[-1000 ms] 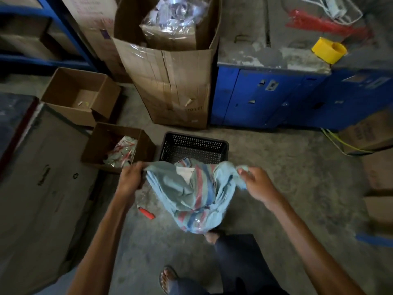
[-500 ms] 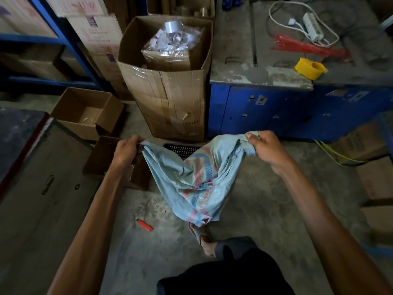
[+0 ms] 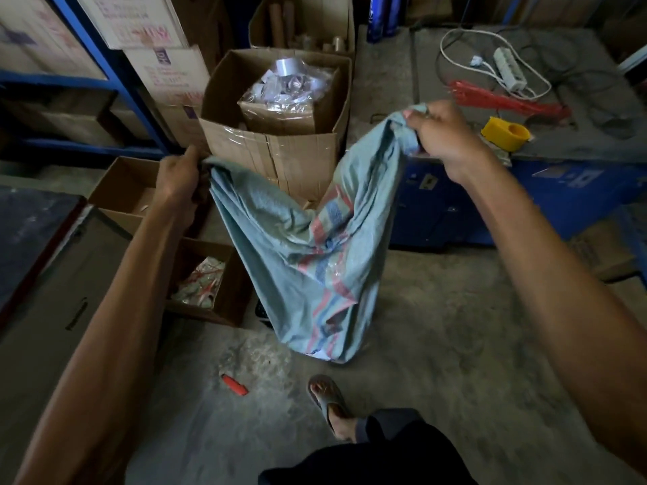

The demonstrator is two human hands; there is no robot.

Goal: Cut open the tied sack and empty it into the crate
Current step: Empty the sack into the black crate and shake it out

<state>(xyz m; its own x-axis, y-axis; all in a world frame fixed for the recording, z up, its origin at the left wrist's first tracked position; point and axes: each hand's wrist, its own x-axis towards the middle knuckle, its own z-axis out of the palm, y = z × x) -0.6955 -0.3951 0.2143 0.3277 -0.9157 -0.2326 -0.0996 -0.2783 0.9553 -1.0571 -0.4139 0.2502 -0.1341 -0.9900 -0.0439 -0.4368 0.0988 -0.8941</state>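
A pale blue woven sack point(image 3: 301, 260) with red and blue stripes hangs limp between my two hands. My left hand point(image 3: 180, 176) grips one bunched corner and my right hand point(image 3: 443, 133) grips the other, higher up. The sack's lower end dangles just above the concrete floor. It hides almost all of the black mesh crate point(image 3: 261, 311); only a sliver shows at its left edge. A red cutter point(image 3: 235, 384) lies on the floor in front of my sandalled foot point(image 3: 327, 400).
A small cardboard box point(image 3: 231, 299) of wrapped packets stands left of the crate, an empty box point(image 3: 120, 185) behind it. A tall carton point(image 3: 280, 152) of silver rolls stands behind the sack. A blue cabinet point(image 3: 455, 208) at right carries a yellow cup point(image 3: 506, 133).
Both hands have lifted the sack higher and spread it wider, the right hand rising most. The sack now hangs longer and covers the crate that was visible one second ago.
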